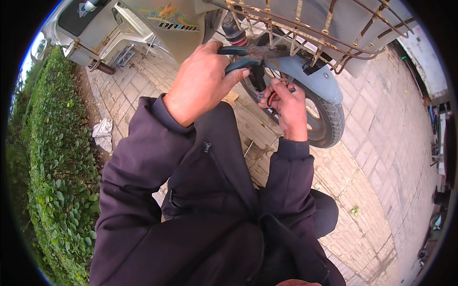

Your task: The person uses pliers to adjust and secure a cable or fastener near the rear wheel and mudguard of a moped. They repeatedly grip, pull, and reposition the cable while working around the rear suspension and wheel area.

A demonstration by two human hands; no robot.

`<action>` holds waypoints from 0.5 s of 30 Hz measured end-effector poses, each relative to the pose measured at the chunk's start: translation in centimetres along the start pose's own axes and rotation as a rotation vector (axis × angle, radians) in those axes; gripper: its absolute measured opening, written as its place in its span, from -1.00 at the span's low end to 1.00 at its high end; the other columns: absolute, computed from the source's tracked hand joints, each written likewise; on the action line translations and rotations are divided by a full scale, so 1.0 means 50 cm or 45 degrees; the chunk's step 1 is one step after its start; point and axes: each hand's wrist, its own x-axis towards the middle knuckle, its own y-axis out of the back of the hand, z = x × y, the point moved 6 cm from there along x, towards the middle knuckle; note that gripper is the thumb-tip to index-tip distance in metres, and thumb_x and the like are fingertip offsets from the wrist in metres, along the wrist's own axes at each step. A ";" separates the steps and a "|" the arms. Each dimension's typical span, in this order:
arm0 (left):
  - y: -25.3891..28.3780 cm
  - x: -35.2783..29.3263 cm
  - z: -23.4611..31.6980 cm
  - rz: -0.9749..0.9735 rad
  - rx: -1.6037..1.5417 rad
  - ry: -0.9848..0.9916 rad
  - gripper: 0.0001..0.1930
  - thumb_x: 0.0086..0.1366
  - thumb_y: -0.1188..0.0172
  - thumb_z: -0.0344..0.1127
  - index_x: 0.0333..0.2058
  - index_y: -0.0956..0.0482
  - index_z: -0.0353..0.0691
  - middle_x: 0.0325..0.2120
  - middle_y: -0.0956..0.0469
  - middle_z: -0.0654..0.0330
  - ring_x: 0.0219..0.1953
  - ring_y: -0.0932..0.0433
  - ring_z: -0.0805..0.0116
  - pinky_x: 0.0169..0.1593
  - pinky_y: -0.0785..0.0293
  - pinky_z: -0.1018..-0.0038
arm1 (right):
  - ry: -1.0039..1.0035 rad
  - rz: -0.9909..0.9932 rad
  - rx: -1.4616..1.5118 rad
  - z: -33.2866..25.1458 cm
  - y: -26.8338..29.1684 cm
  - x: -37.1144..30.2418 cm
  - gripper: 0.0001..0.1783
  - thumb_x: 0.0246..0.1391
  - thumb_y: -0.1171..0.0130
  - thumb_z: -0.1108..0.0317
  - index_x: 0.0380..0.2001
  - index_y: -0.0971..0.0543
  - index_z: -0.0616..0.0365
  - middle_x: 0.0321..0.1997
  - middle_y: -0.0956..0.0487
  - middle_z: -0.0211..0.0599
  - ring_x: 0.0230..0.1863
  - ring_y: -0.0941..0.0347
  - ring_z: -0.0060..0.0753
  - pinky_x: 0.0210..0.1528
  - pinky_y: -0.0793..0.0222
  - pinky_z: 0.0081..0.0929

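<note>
My left hand (201, 78) is closed around the dark blue-green handles of a pair of pliers (248, 58). Their worn metal jaws point right, over the blue-grey front mudguard (305, 71) of an electric scooter. Lower down, beside the front wheel (329, 119), my right hand (290, 107) has its fingers pinched together on a slim black and red piece. It looks like a wire or a small handle; the fingers cover much of it. Behind the pliers stands the black front fork leg (258, 78), close to both hands.
A rusty wire basket (329, 35) overhangs the wheel. The scooter's beige body panel (167, 31) rises at the upper left. A hedge (62, 157) runs along the left, with a crumpled whitish cloth (102, 135) near it. Paving bricks (381, 138) cover the ground.
</note>
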 end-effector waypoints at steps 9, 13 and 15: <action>-0.067 -0.144 -0.016 -0.209 -0.984 0.291 -0.65 0.21 -0.46 -0.26 -0.51 -0.58 -0.46 -0.03 -0.65 -0.14 -0.05 -0.65 0.08 0.06 -0.49 0.32 | 0.170 0.127 0.060 0.015 0.000 -0.069 -0.71 0.34 -0.20 0.26 -0.19 -0.58 0.34 -0.31 -0.67 -0.17 -0.32 -0.66 -0.30 -0.21 -0.59 -0.40; -0.086 -0.145 0.030 -0.047 -0.900 0.077 -0.85 0.10 -0.35 -0.52 -0.53 -0.55 -0.43 -0.14 -0.68 -0.12 -0.21 -0.69 0.12 -0.12 -0.56 0.38 | 0.513 0.404 0.488 -0.001 0.006 -0.106 -0.71 0.36 -0.17 0.23 -0.24 -0.50 0.29 -0.38 -0.62 -0.15 -0.38 -0.63 -0.19 -0.23 -0.57 -0.34; -0.089 -0.128 0.049 0.043 -0.830 -0.091 -0.90 0.05 -0.31 -0.57 -0.52 -0.55 -0.44 -0.16 -0.69 -0.11 -0.27 -0.70 0.11 -0.18 -0.59 0.38 | 0.646 0.512 0.619 -0.030 0.025 -0.125 -0.67 0.38 -0.16 0.16 -0.30 -0.46 0.26 -0.36 -0.60 -0.10 -0.39 -0.63 -0.11 -0.25 -0.59 -0.26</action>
